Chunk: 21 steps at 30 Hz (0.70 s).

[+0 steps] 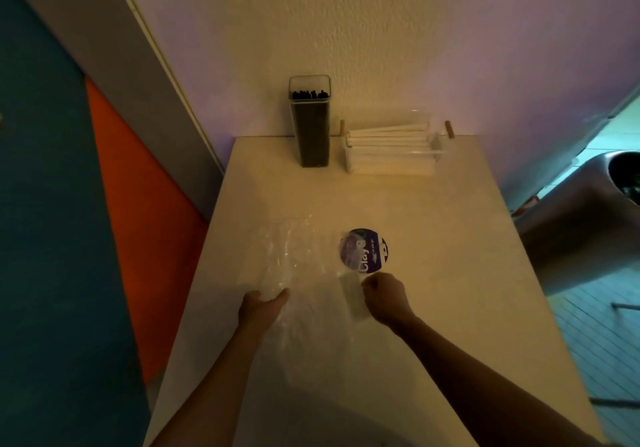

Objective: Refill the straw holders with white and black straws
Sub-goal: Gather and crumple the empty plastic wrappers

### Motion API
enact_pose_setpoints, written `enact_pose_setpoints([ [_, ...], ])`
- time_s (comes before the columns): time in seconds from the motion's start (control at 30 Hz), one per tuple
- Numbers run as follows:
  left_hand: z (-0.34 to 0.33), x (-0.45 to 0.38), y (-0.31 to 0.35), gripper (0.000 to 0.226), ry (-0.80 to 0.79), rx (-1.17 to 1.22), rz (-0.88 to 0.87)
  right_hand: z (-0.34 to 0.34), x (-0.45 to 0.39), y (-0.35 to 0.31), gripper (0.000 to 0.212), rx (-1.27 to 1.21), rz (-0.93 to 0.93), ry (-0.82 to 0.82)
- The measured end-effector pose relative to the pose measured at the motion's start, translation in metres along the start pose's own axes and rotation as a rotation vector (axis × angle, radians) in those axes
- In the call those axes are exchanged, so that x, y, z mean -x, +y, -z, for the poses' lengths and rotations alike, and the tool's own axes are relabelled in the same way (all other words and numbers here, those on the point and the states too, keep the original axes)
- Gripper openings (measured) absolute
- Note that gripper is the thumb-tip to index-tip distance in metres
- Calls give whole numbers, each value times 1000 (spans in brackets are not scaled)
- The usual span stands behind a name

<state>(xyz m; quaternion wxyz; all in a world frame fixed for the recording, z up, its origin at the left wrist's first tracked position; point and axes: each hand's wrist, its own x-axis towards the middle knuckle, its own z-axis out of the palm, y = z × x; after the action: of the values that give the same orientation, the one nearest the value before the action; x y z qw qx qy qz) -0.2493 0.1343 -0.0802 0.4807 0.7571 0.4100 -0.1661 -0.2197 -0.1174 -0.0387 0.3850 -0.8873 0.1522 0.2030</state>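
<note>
Clear plastic wrapping (291, 273) lay crumpled on the white table (450, 238), nearer the person than the tall holder of black straws (310, 124). The left hand (264, 304) rested on its near edge, fingers loosely extended; the right hand's (384, 294) grip was curled tight on a second wrapper with a purple label (363, 251). Right of the tall holder, the rack of white straws (391, 145) looked stocked. Refilling seemed done; clearing the packaging likely came next. Behind the holder stood a pale wall (415, 31).
</note>
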Motion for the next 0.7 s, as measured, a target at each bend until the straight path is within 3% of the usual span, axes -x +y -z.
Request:
enact_pose_setpoints([
  [0.13,1,21,9,46,-33,147,-111,26,14,-14,13,-244,110,281],
  [0.23,-1,37,24,30,-146,266,-181,37,22,-28,13,-415,251,248],
  [0.33,-4,52,38,27,-280,341,-256,33,32,-39,16,-576,253,111],
  [0.43,-7,67,53,29,-432,333,-311,20,38,-41,17,-541,237,0],
  [0.6,-17,89,71,54,-545,434,-193,7,41,-32,11,-369,251,120],
  [0.7,-26,95,79,61,-555,296,-286,11,45,-25,8,-262,245,144],
])
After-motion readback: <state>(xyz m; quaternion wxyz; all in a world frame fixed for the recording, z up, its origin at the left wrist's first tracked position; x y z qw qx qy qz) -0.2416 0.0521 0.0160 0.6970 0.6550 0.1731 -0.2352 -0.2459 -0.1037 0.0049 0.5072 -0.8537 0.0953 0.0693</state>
